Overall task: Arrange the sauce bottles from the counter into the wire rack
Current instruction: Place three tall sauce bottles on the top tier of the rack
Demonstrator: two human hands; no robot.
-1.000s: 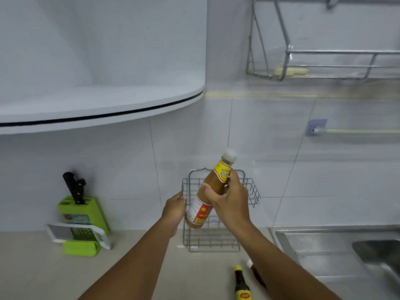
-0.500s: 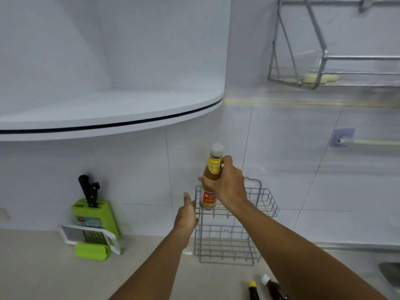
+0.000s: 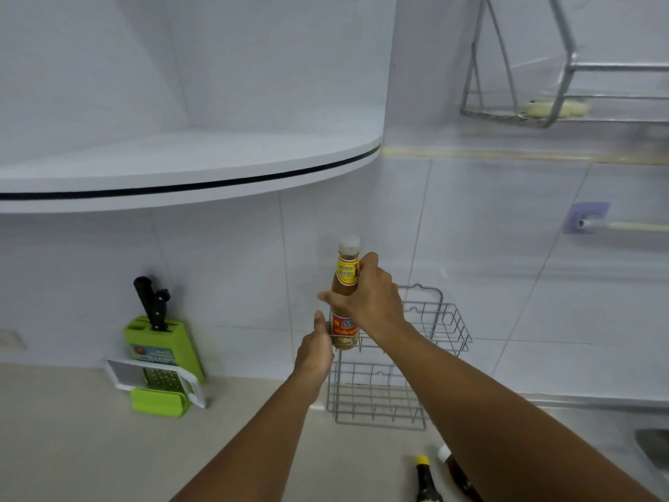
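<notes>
An upright brown sauce bottle (image 3: pixel 346 273) with a white cap and yellow-red labels stands in the upper tier of the grey wire rack (image 3: pixel 445 324), at its left end. My right hand (image 3: pixel 369 302) is wrapped around the bottle's middle. My left hand (image 3: pixel 313 351) rests against the rack's left edge beside the bottle's base; whether it grips the wire is unclear. On the counter near the bottom edge lie a dark bottle with a yellow cap (image 3: pixel 425 478) and a brown bottle with a white cap (image 3: pixel 454 469), the latter partly hidden by my right forearm.
A green knife block (image 3: pixel 163 346) with a white grater (image 3: pixel 155 378) leaning on it stands at the left by the wall. A curved white shelf (image 3: pixel 188 179) overhangs the counter. A steel sink (image 3: pixel 648 440) lies at the right, with a metal wall rack (image 3: pixel 564 85) above.
The bottle went from tilted in front of the rack to upright and lowered into the upper tier's left end. My left hand moved up against the rack's left edge.
</notes>
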